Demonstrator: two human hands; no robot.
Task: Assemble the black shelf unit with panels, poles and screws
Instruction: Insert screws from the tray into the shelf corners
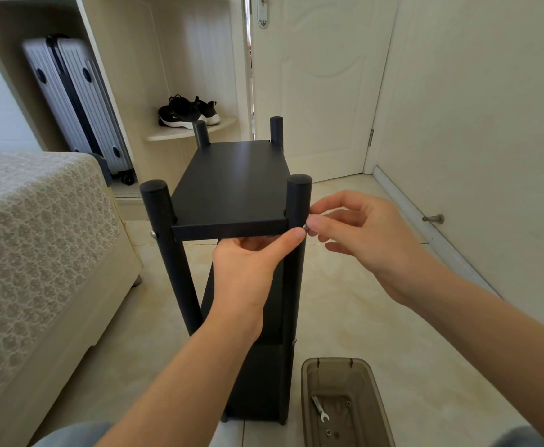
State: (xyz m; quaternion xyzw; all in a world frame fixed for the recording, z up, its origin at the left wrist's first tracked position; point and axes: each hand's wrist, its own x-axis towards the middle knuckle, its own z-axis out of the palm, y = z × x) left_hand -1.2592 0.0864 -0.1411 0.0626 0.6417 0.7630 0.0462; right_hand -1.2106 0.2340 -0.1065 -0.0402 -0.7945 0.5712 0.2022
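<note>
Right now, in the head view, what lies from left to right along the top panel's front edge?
Beige patterned bed cover → near-left black round pole → flat black top panel → near-right black round pole → small silver screw → right hand → metal wall doorstop.

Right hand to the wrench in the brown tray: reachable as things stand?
Probably yes. The wrench lies uncovered in the open tray, below the right hand, with nothing between them. That hand is pinching a screw at the near right pole, so it would need to let go first.
</note>
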